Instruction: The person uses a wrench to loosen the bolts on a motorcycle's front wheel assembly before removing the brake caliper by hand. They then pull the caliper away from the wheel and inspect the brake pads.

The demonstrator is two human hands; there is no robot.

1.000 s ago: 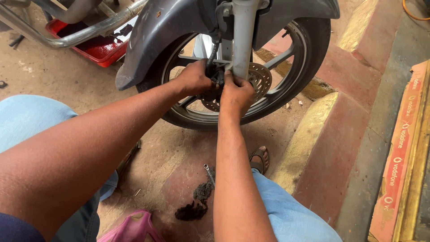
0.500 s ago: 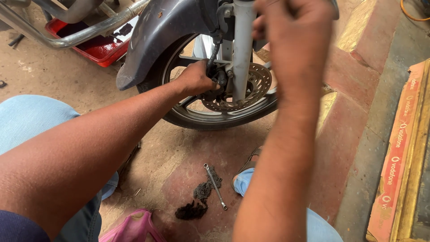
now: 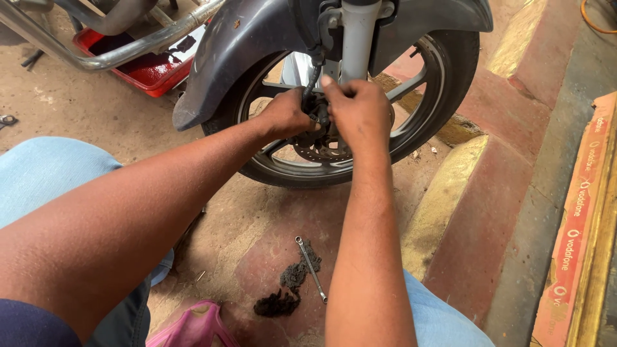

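Crouched on the workshop floor, I have my knees in light blue jeans [image 3: 45, 177] framing the scene, with a pink sandal [image 3: 193, 326] at the bottom edge. Just ahead of me on the worn red patch of the floor [image 3: 257, 212] lies a slim metal spanner [image 3: 311, 268], its shaft touching a clump of dark, greasy rag [image 3: 283, 292]. Beyond it, both my arms reach forward to the front wheel [image 3: 443, 96] of a motorcycle. My left hand [image 3: 289, 117] is curled around the black brake caliper [image 3: 318, 114] at the hub, fingers wrapped on its left side; my right hand [image 3: 360, 109] is closed against the same part from the right, thumb raised by the silver fork leg [image 3: 357, 38]. Whether the right hand pinches anything small I cannot tell. The drilled brake disc [image 3: 315, 151] shows just below my knuckles. Above the wheel arches the grey mudguard [image 3: 238, 58]. Farther back on the left sits a red tray [image 3: 138, 67] holding dark liquid, behind a chrome crash bar [image 3: 122, 51]. A raised yellow and red kerb [image 3: 450, 193] runs along the right.
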